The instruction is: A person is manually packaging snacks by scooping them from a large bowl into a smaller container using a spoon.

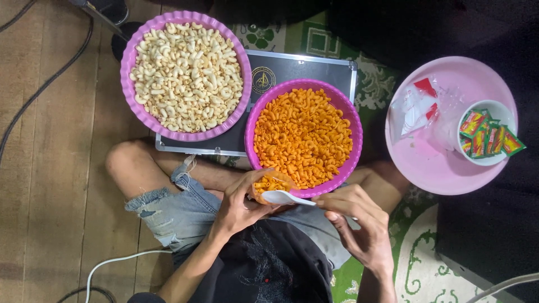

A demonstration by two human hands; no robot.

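Note:
My left hand (241,203) grips a small clear plastic bag (269,184) partly filled with orange macaroni snacks, held at the near rim of a purple bowl (353,120) heaped with the same orange pieces. My right hand (359,221) holds a white plastic spoon (283,197) whose scoop rests at the bag's mouth. A second purple bowl (130,56) full of pale white macaroni snacks stands at the upper left. Both bowls rest on a dark case with metal edging (314,66).
A pink round tray (426,163) at the right carries a white cup (499,109) of small green and red sachets and some clear plastic bags (418,106). Cables cross the wooden floor (50,168) at the left. A green patterned rug (415,269) lies beneath my knees.

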